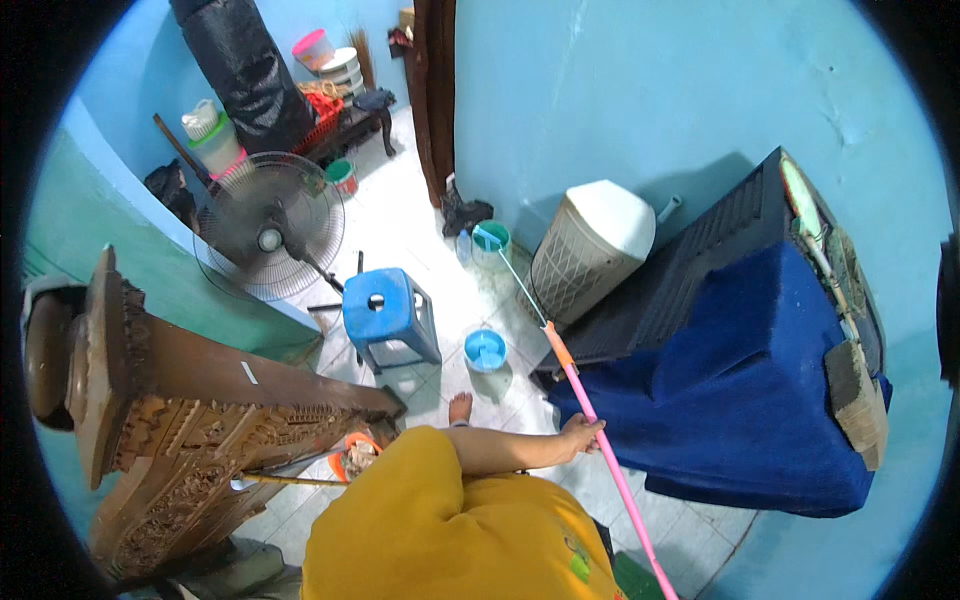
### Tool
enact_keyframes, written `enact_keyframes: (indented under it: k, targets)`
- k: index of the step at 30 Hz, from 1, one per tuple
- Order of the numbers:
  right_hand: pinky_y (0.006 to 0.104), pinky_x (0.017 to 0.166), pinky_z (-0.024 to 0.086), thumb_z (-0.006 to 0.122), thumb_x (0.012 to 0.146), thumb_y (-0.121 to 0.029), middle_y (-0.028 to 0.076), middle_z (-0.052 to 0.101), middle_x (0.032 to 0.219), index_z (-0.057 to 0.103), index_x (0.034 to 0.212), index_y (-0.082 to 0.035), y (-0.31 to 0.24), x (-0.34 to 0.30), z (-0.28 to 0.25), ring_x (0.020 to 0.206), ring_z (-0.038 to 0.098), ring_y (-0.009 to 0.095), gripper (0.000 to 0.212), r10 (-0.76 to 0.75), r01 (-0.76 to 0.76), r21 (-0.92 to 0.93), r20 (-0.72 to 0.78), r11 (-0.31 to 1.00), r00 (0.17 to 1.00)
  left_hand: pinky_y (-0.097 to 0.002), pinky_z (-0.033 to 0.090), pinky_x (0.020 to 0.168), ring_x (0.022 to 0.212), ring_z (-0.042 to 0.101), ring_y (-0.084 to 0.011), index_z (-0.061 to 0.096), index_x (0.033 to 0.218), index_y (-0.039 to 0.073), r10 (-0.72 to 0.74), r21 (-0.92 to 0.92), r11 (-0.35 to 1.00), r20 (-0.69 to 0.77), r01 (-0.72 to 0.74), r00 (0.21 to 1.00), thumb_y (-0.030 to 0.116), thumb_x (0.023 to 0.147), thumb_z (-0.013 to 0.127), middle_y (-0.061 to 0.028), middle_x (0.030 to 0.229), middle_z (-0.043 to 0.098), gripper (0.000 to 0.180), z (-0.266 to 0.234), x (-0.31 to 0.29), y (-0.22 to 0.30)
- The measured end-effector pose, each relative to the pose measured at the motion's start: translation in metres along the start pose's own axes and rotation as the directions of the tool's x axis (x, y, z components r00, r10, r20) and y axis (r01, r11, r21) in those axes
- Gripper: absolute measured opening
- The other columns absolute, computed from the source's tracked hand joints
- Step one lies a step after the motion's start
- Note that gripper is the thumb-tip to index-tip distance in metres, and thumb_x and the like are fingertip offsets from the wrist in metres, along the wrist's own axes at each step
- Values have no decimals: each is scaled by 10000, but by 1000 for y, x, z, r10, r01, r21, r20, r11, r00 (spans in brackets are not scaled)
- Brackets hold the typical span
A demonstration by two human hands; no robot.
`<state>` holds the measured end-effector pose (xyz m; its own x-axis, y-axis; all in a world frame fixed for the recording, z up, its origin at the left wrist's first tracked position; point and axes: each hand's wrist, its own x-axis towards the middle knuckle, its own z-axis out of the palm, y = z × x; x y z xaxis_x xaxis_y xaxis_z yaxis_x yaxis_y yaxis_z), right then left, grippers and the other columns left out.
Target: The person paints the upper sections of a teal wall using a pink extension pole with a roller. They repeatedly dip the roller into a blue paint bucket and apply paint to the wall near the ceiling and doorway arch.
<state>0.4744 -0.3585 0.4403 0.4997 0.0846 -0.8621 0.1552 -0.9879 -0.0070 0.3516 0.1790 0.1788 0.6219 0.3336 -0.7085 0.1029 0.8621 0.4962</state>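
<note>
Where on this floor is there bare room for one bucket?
The bright floor between the fan and teal bucket is bare; a smaller patch lies between the blue basin and blue cloth. The low table with red basket is crowded.

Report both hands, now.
Left hand: closed, holding the long slender pink-and-orange pole.
Right hand: out of view, cannot be told.

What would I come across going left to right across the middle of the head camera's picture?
Standing fan → blue stool → blue basin → hand gripping a pink pole → dark blue cloth.
</note>
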Motion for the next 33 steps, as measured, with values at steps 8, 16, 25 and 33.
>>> enact_keyframes:
  k: [8,16,25,33]
  targets:
    - [254,404,322,285,919,-742,-30,472,503,722,828,-124,-35,131,68,409,390,94,762,-140,62,318,228,946,964,-262,352,369,445,459,-96,459,850,86,549,305,812,-111,-498,828,293,904,686,-10,621,517,312,13,-50,113]
    - [245,399,325,315,930,-722,-31,399,461,685,735,-81,-197,120,60,375,374,97,765,-602,534,441,18,721,798,-239,298,375,440,410,-61,429,823,103,879,300,459,-14,-837,477,273,920,687,21,607,473,324,53,-142,258]
    - [222,456,353,420,1033,-434,-50,439,584,637,1033,-54,-348,61,18,473,405,69,438,-859,693,665,-150,278,489,-212,381,450,529,484,-63,527,986,43,977,350,119,127,-929,173,340,911,691,7,701,543,348,110,-245,427]
    - [203,390,294,416,1036,-414,-44,428,617,563,1108,-51,-527,-23,-14,453,386,49,398,-912,787,616,-326,-7,248,-246,459,609,759,569,-92,532,1213,-29,947,313,-91,320,-945,15,306,967,600,-46,915,621,421,136,-320,589]
